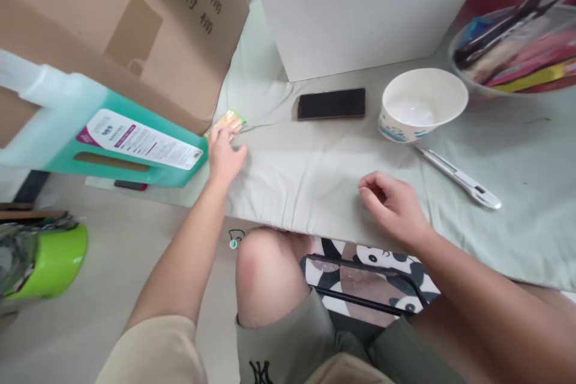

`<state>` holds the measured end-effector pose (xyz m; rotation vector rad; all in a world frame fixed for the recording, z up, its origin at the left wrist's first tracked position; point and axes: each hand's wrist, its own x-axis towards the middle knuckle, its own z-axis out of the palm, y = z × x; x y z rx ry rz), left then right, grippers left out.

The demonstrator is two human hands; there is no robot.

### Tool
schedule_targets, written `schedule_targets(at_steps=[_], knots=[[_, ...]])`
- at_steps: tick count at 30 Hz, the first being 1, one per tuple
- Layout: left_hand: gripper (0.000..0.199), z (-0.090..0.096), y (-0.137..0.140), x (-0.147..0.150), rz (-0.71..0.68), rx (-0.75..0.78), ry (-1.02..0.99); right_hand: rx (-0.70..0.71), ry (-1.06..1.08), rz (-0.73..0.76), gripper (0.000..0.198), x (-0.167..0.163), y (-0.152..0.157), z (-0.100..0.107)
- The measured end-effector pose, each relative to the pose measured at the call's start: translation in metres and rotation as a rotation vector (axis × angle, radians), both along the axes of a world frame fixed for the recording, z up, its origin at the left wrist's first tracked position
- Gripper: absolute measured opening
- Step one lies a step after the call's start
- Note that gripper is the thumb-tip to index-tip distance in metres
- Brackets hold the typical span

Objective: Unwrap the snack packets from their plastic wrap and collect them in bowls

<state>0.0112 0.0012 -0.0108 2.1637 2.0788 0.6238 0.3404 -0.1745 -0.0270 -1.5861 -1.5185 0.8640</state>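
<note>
My left hand [225, 153] reaches over the table beside the big bottle. Its fingertips lie on a small packet with yellow, orange and green print [234, 120], and the thumb stands apart from the fingers. Part of the packet is hidden under the fingers. My right hand [396, 204] rests near the table's front edge, fingers loosely curled towards the thumb, with nothing visible in it. Beyond it stands a white paper bowl [423, 105]. Right of that hand lies a white utility knife [461, 179]. A dark phone [332, 104] lies flat between the hands, farther back.
On the left, a large bottle of green liquid [135, 138] stands before a cardboard box [112, 30]. A white box [360, 12] stands at the back. A clear tub of colourful packets [517, 54] sits at the right. A green bin [58, 261] is on the floor.
</note>
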Motion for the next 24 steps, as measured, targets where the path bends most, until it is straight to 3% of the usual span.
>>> schedule_targets(at_steps=[3,8,13,16,19,21,24], knots=[[0.047,0.005,0.029,0.007,-0.032,-0.092,0.08,0.007,-0.01,-0.021,0.014,-0.001,0.0,0.001],[0.064,0.008,0.069,0.001,0.112,-0.321,0.152,0.006,0.001,-0.036,0.014,-0.001,0.001,0.002],[0.061,0.015,0.072,-0.004,0.081,-0.273,0.05,0.004,0.012,-0.014,0.014,0.002,0.0,0.002],[0.058,0.028,0.053,0.011,0.059,-0.193,-0.242,-0.001,0.027,0.005,0.014,0.004,-0.001,0.002],[0.043,0.044,0.017,0.043,-0.009,-0.22,-0.697,-0.004,0.044,0.013,0.015,0.005,-0.003,0.002],[0.039,0.047,-0.012,0.071,-0.062,-0.394,-0.978,0.001,0.058,0.009,0.015,0.005,-0.003,0.003],[0.056,0.034,-0.052,0.12,-0.141,-0.699,-1.354,0.015,0.078,0.008,0.015,0.004,-0.003,0.005]])
